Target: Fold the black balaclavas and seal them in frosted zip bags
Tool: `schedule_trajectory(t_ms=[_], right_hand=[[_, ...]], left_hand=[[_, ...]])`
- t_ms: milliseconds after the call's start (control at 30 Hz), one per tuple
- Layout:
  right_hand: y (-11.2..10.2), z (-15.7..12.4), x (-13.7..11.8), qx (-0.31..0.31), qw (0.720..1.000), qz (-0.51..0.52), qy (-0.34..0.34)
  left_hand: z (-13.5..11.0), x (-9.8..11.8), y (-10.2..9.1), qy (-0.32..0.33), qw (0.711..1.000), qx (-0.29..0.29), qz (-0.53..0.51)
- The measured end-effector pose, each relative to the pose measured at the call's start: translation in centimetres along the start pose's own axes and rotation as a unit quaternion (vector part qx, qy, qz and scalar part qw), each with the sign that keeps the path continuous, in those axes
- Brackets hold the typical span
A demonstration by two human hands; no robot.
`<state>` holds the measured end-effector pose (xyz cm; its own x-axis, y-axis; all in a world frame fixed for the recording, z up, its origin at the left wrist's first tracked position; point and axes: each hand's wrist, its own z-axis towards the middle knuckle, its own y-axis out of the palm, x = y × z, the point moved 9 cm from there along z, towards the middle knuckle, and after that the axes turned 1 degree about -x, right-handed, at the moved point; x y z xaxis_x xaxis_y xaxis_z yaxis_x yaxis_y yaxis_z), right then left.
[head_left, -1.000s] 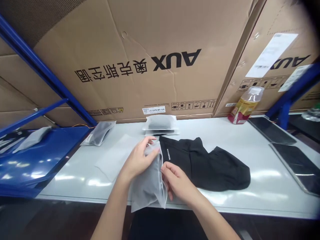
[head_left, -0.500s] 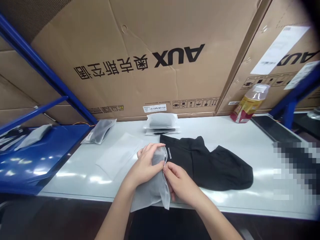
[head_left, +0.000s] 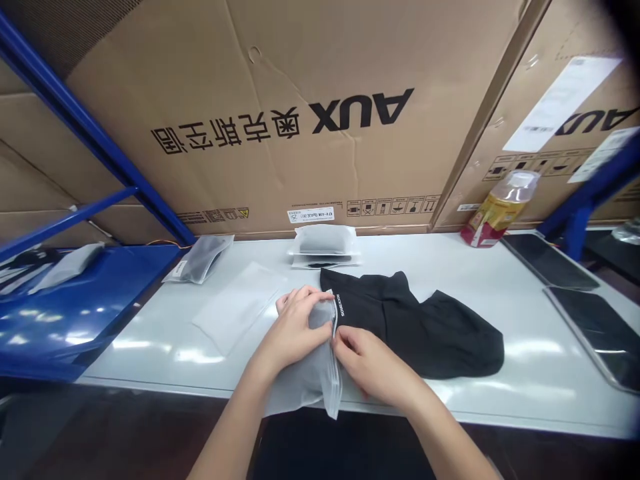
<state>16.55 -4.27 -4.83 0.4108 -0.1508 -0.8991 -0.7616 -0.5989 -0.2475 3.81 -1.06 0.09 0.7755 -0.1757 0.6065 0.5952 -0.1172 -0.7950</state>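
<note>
A frosted zip bag (head_left: 305, 380) with dark cloth inside lies at the white table's (head_left: 500, 400) near edge. My left hand (head_left: 293, 330) lies over the bag's upper part, fingers curled on its zip edge. My right hand (head_left: 373, 367) pinches the same zip strip from the right, about halfway along. Just right of the bag lies a black garment (head_left: 420, 327) with a small white logo near the zip. An empty frosted bag (head_left: 237, 307) lies flat to the left.
A stack of filled bags (head_left: 325, 243) sits at the back against large cardboard boxes (head_left: 300, 120). Another filled bag (head_left: 200, 257) lies at the back left. A bottle (head_left: 497, 210) stands at the back right beside dark flat panels (head_left: 590, 320). Blue racking (head_left: 80, 293) is on the left.
Both hands have slid along the bag's zip edge, the right moving down and right a little. The bag and the black garment stay in place.
</note>
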Motion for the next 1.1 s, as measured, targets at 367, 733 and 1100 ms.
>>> schedule_trajectory(t_ms=[367,733,1100], right_hand=[[1.2,-0.3,0.6,-0.078,0.995,0.064,0.012],[1.9,-0.6,1.2,-0.078,0.992,0.098,0.023],[-0.3,-4.4,2.4,0.089,0.989,0.118,-0.020]], left_hand=[[2.6,0.0,-0.4,0.019,0.999,0.035,0.003],[3.4,0.7,-0.4,0.046,0.998,0.018,0.025],[-5.4,-2.6,-2.9,-0.088,0.993,0.053,0.063]])
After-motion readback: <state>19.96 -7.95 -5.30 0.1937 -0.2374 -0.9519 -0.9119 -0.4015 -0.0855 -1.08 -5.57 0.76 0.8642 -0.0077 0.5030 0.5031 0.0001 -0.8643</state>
